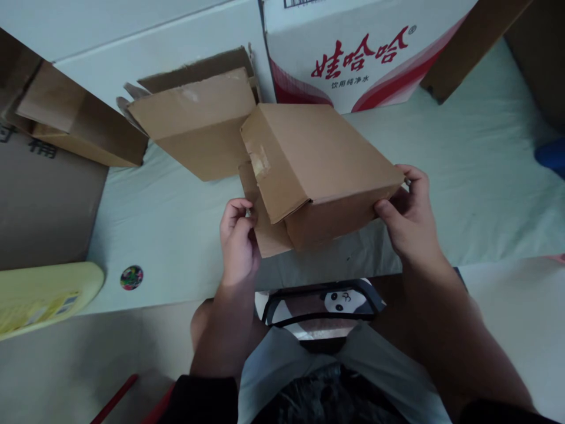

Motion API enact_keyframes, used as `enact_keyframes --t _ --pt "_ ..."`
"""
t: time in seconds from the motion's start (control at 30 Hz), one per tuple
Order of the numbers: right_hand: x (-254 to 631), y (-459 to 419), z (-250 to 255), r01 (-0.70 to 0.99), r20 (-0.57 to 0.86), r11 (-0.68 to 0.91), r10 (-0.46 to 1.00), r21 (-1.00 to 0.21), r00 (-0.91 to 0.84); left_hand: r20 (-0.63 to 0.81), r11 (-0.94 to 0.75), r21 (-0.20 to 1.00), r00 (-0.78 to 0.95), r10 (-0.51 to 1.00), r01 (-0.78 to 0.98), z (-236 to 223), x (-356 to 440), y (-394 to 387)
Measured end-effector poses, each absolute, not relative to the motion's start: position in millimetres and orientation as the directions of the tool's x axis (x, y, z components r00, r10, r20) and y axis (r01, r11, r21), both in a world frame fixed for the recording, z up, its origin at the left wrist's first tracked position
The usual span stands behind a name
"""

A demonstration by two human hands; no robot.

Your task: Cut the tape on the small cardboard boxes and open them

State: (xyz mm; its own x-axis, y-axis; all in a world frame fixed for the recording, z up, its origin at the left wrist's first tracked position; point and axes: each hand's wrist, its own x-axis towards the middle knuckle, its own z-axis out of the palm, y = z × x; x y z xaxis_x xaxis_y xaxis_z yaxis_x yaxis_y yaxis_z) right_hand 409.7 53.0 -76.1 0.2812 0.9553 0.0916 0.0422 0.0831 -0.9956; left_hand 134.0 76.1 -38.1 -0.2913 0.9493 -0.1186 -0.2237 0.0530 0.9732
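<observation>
A brown cardboard box (pixel 335 153) is tilted in front of me, with its flaps on the left side open. My left hand (pixel 241 238) is closed on the edge of a flap (pixel 267 229) at the box's lower left. At the right end, my right hand (pixel 408 212) pinches the corner of the box, thumb in front and fingers behind. Behind and to the left stands another opened cardboard box (pixel 198 118) with raised, torn flaps, close against the held one. The inside of the held box is hidden from me.
A white and red carton (pixel 366 65) stands at the back. Brown cartons (pixel 88 118) are stacked at the left, near a yellow bottle (pixel 48 297) and a small round colourful disc (pixel 131 277). A pale green cloth (pixel 176 235) covers the surface. A panda-print bag (pixel 322 306) sits below its front edge.
</observation>
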Motion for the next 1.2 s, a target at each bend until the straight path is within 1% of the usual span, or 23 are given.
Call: enact_keyframes --t 0.1,0.23,0.33,0.47,0.67,1.0,1.2 --pt "410.7 53.6 -81.9 0.036 0.072 0.064 0.946 -0.997 0.315 -0.125 0.054 0.97 -0.296 0.947 -0.238 -37.3 134.9 76.5" --pt "411.3 53.2 -85.5 0.066 0.077 0.058 0.94 -0.996 0.331 -0.097 0.036 0.975 -0.277 0.956 -0.217 -37.0 134.9 76.7" --pt "411.1 53.0 -84.8 0.098 0.09 0.059 0.929 -0.993 0.358 -0.102 0.042 0.975 -0.275 0.956 -0.217 -37.0 134.9 76.5" --pt "411.9 53.0 -83.7 0.101 0.07 0.033 0.917 -0.994 0.393 -0.114 0.056 0.975 -0.271 0.956 -0.213 -37.7 134.7 76.2" --pt "414.2 52.7 -86.8 0.132 0.088 0.042 0.926 -0.99 0.366 -0.097 0.037 0.975 -0.271 0.958 -0.217 -39.4 134.4 76.1" --pt "411.3 53.3 -83.4 0.072 0.045 0.019 0.923 -0.997 0.383 -0.136 0.063 0.968 -0.296 0.945 -0.244 -36.2 136.1 75.9" --pt "413.3 52.6 -86.8 0.094 0.066 0.034 0.932 -0.995 0.357 -0.12 0.061 0.97 -0.247 0.962 -0.234 -37.8 133.9 75.0"
